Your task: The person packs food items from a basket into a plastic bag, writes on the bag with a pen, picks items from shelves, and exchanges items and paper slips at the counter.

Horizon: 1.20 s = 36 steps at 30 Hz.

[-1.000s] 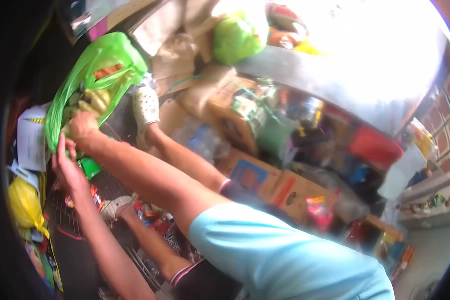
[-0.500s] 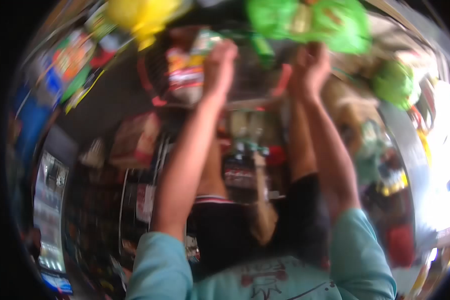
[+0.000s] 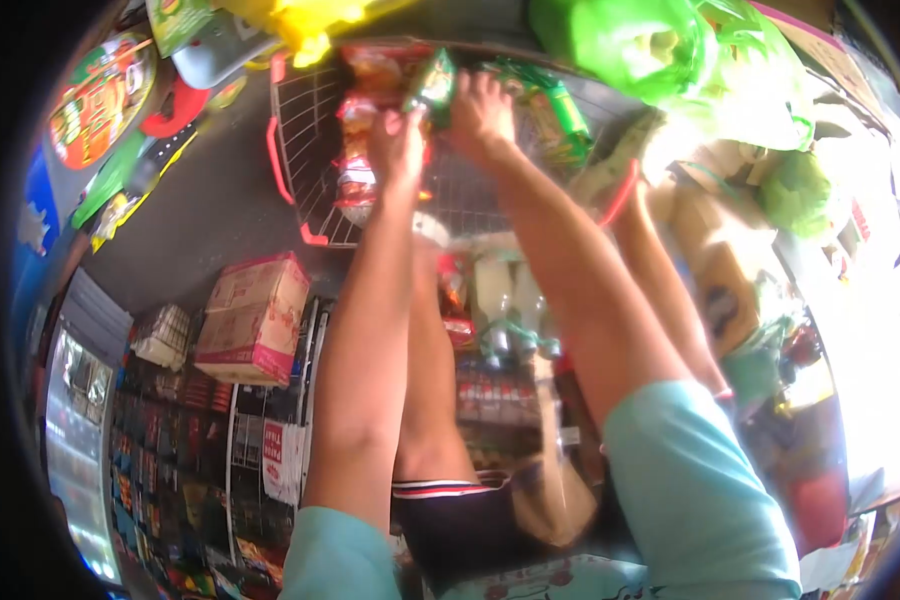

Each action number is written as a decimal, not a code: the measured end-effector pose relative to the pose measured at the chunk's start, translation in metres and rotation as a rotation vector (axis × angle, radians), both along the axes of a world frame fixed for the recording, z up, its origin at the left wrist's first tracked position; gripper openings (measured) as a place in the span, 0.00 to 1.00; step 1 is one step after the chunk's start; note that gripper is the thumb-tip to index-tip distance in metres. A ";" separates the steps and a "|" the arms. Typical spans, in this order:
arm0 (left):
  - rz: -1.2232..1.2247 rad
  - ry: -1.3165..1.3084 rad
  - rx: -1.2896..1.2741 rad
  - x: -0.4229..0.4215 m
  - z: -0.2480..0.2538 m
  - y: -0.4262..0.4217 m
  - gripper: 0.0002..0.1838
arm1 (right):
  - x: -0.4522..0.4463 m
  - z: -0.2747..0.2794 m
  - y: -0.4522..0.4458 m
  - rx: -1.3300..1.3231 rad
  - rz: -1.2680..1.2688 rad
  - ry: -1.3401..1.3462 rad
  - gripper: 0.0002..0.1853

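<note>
My left hand (image 3: 397, 145) is over the wire basket (image 3: 315, 170), closed at the lower end of a small green packet (image 3: 432, 80). Just right of that packet is my right hand (image 3: 483, 112), its fingers apart and nothing seen in them; its fingertips are near the packet. Red snack packets (image 3: 356, 150) lie in the basket, left of my left hand. Green packets (image 3: 560, 125) are in the basket's right part. The basket has red handles and stands on the dark floor beyond my legs.
Green plastic bags (image 3: 630, 45) are at the upper right, with another green bag (image 3: 798, 190) below. A yellow bag (image 3: 315, 22) is at the top. A pink-and-tan carton (image 3: 253, 320) stands at the left, near packed shelves (image 3: 160, 480).
The view has swung from the green bag to the basket. My right hand has moved left from beside the green bags to the small green packet. My left hand has shifted slightly left and down.
</note>
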<state>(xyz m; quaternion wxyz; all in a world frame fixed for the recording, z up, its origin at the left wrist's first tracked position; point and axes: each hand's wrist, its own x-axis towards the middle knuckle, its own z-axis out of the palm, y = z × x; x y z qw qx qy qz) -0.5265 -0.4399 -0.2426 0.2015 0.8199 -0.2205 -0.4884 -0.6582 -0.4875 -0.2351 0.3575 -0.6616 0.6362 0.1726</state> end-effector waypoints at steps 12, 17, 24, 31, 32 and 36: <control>0.327 0.661 0.204 -0.042 0.097 0.024 0.22 | -0.090 0.094 0.008 0.462 -0.169 -0.358 0.34; -0.632 -0.427 -0.247 -0.035 0.057 0.045 0.24 | -0.060 0.071 0.000 -0.106 -0.371 -0.135 0.17; -1.317 -0.425 0.132 0.037 0.050 0.040 0.25 | 0.045 0.022 -0.022 0.013 0.154 -0.368 0.29; -1.365 -0.309 -0.071 0.073 0.065 0.040 0.29 | 0.073 0.020 0.003 0.097 0.152 -0.199 0.39; -1.364 -0.307 -0.089 0.073 0.068 0.039 0.28 | 0.071 0.014 0.008 0.094 0.167 -0.195 0.40; -1.307 -0.290 0.029 0.079 0.074 0.033 0.16 | 0.041 0.024 0.002 0.259 -0.163 -0.342 0.43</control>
